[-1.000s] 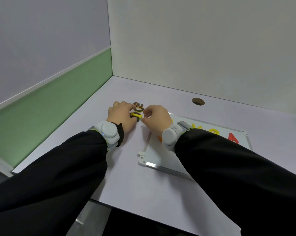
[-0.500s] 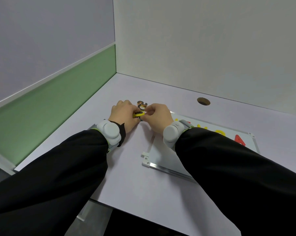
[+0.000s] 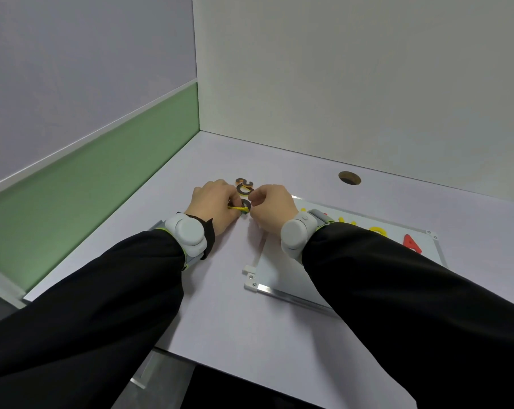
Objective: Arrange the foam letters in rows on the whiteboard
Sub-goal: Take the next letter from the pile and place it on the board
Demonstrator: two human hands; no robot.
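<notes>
A small heap of foam letters [image 3: 244,186] with dark backs lies on the desk just left of the whiteboard [image 3: 282,276]. My left hand [image 3: 214,203] and my right hand [image 3: 272,206] meet at the near side of the heap. Both pinch a yellow foam letter [image 3: 238,207] held between them on edge. On the whiteboard's far row sit yellow letters [image 3: 378,231] and a red letter A [image 3: 411,244]; my right sleeve hides most of the board.
A round cable hole [image 3: 349,177] opens in the desk behind the board. A green and grey partition stands on the left and a white wall at the back. The desk's front edge runs below my sleeves.
My hands have closed together on the yellow letter at the heap. The view has shifted slightly; the whiteboard letters have stayed in place.
</notes>
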